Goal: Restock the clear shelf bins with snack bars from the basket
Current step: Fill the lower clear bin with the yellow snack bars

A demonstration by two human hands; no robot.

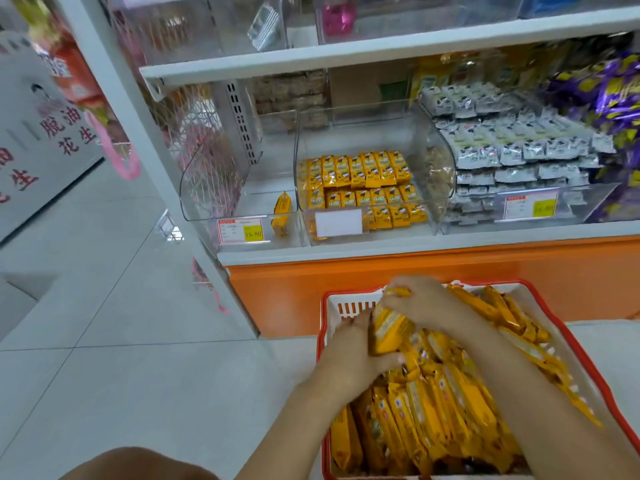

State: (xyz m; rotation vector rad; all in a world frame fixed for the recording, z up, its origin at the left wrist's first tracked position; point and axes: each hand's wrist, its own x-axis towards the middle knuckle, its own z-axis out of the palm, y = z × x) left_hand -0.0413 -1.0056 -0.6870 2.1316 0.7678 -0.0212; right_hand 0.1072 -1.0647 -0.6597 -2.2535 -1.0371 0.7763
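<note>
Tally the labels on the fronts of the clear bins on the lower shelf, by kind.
Red-and-yellow price tags: 2
Blank white labels: 1
Total: 3

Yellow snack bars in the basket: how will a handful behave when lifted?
The yellow snack bars probably hold shape: flat packs stand on edge in the basket. Glossy wrappers look slippery, so a stack may fan out; both the left hand and right hand grip it.
</note>
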